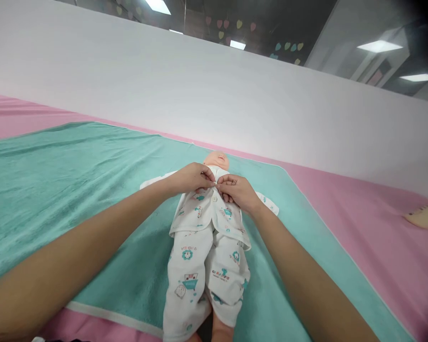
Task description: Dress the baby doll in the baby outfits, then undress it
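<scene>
A baby doll (pixel 218 159) lies on its back, its head away from me. It wears a white printed jacket (pixel 190 216) and matching trousers (pixel 189 285). My left hand (pixel 195 178) and my right hand (pixel 238 191) meet at the upper chest, fingertips pinched together on the two front edges of the jacket. Below my fingers a round button (pixel 214 199) shows on the front, and the lower hem parts in a small gap. Whatever fastener sits between my fingertips is mostly hidden by them. The sleeves spread out to both sides.
Under the doll is a wrinkled green blanket (pixel 92 180) over a pink sheet (pixel 360 223). Behind rises a white wall (pixel 199 90) with a dark reflective window (pixel 264 28) above it. At the far right edge, part of a bare foot (pixel 424 216) shows on the pink sheet.
</scene>
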Demonstrator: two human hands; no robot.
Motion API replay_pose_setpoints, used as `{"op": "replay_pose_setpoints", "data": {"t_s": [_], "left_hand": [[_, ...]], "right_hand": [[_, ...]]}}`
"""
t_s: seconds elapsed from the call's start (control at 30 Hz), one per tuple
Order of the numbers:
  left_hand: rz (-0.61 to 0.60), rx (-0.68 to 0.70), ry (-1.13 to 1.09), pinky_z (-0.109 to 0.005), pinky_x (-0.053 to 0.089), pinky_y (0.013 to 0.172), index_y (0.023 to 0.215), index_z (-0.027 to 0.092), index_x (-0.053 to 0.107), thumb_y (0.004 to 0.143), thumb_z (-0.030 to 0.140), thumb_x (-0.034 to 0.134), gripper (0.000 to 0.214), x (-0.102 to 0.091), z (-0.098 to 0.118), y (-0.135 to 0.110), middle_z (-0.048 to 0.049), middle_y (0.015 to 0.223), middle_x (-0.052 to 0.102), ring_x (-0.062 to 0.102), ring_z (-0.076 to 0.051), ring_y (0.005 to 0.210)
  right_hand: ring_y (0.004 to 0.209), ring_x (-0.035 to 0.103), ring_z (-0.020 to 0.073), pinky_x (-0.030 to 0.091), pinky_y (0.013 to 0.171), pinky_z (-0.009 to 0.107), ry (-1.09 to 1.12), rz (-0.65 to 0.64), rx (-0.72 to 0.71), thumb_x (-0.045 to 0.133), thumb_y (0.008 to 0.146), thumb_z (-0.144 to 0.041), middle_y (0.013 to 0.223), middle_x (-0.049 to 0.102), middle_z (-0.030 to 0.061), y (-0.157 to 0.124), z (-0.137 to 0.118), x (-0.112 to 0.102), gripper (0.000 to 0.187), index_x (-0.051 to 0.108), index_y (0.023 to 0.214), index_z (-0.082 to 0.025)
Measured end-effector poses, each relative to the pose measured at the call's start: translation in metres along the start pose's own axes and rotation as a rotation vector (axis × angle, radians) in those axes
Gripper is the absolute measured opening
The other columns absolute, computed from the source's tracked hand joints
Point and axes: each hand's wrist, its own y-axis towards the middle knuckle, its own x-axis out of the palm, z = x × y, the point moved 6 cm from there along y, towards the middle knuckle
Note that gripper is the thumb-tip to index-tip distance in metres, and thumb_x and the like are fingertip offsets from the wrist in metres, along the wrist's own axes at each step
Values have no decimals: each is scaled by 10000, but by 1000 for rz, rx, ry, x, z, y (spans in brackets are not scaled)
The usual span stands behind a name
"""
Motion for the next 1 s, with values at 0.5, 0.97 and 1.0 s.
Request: {"op": "replay_pose_setpoints", "data": {"t_s": [0.5,0.97,1.0], "left_hand": [[395,220,202,-264,437,765,997,203,640,859,319,470,248,-5,-7,5,-49,988,628,577,-174,871],[225,96,195,-230,366,551,694,169,655,705,323,606,163,-15,-8,52,-31,702,633,541,-159,640],[238,95,168,-226,361,540,697,170,653,686,307,619,142,-17,-8,52,-31,710,633,537,-154,635]], "right_hand": [[519,513,115,380,477,237,-170,436,-184,576,766,-368,681,590,-12,-4,-4,-17,186,547,872,-217],[553,449,163,267,539,291,-479,430,-57,568,685,-210,473,463,21,44,-13,-24,304,410,425,-211],[524,438,149,271,519,284,-436,427,-52,547,682,-208,464,460,13,44,-9,-26,286,412,430,-209]]}}
